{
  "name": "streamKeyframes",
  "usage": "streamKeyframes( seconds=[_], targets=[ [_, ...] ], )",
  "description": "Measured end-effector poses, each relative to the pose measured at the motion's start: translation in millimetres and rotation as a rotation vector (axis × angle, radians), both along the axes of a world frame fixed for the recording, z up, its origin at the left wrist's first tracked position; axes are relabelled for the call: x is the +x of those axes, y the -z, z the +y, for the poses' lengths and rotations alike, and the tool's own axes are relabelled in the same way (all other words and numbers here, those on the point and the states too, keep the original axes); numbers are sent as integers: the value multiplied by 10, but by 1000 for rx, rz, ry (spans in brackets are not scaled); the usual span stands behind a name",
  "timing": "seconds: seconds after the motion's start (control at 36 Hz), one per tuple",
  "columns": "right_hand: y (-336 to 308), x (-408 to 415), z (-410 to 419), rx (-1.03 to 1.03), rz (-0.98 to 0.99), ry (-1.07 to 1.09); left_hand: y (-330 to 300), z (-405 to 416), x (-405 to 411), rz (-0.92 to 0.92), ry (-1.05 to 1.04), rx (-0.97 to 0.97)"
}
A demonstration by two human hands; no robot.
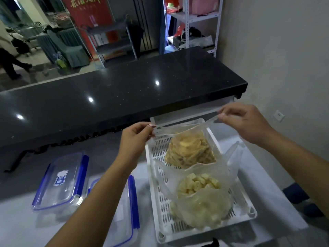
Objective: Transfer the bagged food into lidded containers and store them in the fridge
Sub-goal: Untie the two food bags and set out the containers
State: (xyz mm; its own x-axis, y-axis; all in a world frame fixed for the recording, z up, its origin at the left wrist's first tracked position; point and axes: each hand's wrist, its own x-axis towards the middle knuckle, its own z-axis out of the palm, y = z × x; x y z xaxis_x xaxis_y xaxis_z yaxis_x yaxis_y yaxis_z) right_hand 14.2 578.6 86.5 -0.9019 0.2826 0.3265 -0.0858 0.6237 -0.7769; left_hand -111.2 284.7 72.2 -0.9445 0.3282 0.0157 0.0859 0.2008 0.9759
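The left hand and right hand each pinch the mouth of the thin clear plastic bag of pale yellow strips, above the white slotted basket on the worktop; limp, light film, best gripped at the rim.

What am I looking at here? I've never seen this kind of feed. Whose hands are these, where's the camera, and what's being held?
There is no machine: a person wears a camera on the head, looking down at their own hands. The left hand and right hand each pinch the top edge of a clear bag of yellowish food strips, pulling it open over a white basket. A second bag of pale chunks lies nearer in the basket. Two clear containers with blue clips sit to the left.
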Motion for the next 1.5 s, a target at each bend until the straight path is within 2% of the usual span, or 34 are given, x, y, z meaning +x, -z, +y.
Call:
streamKeyframes(
  seconds=[0.11,0.19,0.31,0.42,0.47,0.58,0.64,0.78,0.86,0.94,1.06,1.17,1.36,1.5],
  targets=[
    [-176,-110,48,455,213,127,-241,46,-107,-178,35,199],
    [-217,-173,46,643,264,110,-398,97,-174,-292,118,388],
    [-179,-272,104,685,320,161,-491,147,-144,-315,167,475],
    [-4,-330,212,615,339,353,-484,163,-97,-352,201,532],
    [107,-356,192,478,324,410,-466,164,-83,-350,241,533],
    [129,-457,-19,-289,280,336,-452,197,-75,-327,298,513],
    [42,-518,-106,-555,229,279,-475,211,-81,-309,301,502],
    [-317,-556,-166,-1265,181,50,-597,265,-87,-303,293,575],
    [-597,-504,-9,-1498,184,-166,-731,308,-117,-253,308,644],
    [-714,-460,92,-1458,128,-289,-774,357,-123,-200,354,584],
    [-523,-420,99,-1414,-164,-223,-605,416,-34,-361,358,370],
    [-419,-369,252,-1433,-176,-224,-530,365,-78,-359,314,455],
    [-580,-425,329,-1203,-417,-98,-550,390,-42,-328,294,477],
    [-736,-387,429,-1260,-289,-173,-552,361,-86,-343,297,527]
  ],
)
